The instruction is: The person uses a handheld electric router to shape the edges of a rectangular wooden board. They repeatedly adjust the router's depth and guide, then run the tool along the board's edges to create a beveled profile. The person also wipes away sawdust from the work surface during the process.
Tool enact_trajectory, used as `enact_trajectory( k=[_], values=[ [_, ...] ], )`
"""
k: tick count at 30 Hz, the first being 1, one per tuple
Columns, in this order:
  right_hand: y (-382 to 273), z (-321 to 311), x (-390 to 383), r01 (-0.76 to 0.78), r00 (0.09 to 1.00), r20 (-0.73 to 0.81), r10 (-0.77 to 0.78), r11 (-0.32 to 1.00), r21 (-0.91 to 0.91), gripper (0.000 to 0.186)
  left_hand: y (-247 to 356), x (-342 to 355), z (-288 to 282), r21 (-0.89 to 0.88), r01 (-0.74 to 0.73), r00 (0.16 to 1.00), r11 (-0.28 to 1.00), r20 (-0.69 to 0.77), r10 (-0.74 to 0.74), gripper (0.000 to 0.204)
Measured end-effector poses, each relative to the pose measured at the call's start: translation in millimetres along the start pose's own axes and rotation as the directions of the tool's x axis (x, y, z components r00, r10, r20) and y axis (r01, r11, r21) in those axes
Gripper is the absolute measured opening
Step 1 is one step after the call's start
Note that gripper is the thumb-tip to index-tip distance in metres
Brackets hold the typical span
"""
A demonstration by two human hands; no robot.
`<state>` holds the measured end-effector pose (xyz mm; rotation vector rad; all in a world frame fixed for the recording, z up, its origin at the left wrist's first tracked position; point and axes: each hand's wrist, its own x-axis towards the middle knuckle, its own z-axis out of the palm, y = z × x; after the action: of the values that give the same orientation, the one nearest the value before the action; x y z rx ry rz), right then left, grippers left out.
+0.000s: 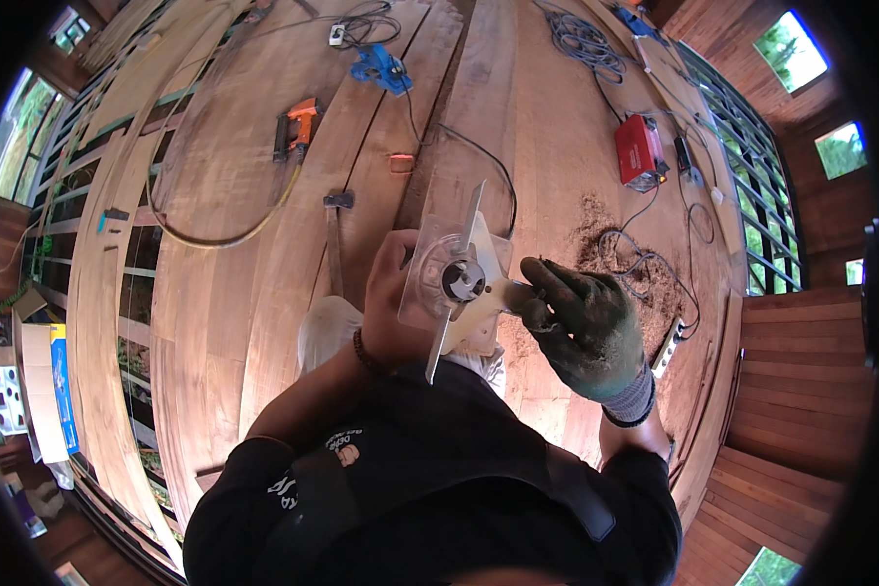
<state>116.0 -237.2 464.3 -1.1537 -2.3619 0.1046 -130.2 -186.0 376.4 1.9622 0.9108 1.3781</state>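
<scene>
My bare left hand (391,288) is wrapped round the body of what looks like a trim router (462,280), its underside turned up toward me. The router has a clear squarish base plate (425,303) and a dark round opening in the middle. A thin metal strip (474,217) and a pale, tapering plate (481,314) cross the base. On my right hand (586,327) is a dark, dusty work glove; its fingers are closed at the narrow grey end on the router's right side. What exactly those fingertips pinch is hidden.
Ahead on the plank floor (249,195) lie a hammer (338,200), an orange nail gun (298,127) with a yellow hose, and a blue blower (381,70). Right are a red machine (640,151), sawdust (659,298), cables and a power strip (667,349). Gaps between boards (139,293) show left.
</scene>
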Motion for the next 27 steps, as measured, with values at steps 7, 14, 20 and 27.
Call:
enact_trajectory(
  k=[7,14,20,27],
  values=[
    [-2.9,5.3,0.0,-0.012,1.0,-0.007,0.013,1.0,0.011,0.045,1.7,-0.2,1.1,0.034,-0.027,0.999,0.999,-0.017,0.028,0.06],
    [-2.4,-7.5,5.7,-0.124,0.979,0.184,0.089,0.974,0.191,0.039,-1.0,-2.9,1.1,-0.037,0.02,1.0,0.999,-0.012,-0.021,0.065],
    [1.8,-7.8,3.2,-0.366,0.925,0.292,0.245,0.782,0.504,0.044,-1.9,-2.9,0.6,-0.032,0.015,1.0,0.999,-0.014,-0.015,0.067],
    [10.6,-10.1,0.8,-0.168,0.972,0.221,0.079,0.89,0.423,0.044,-4.1,-4.1,0.9,-0.109,0.04,0.999,0.993,-0.013,-0.042,0.063]
  ],
)
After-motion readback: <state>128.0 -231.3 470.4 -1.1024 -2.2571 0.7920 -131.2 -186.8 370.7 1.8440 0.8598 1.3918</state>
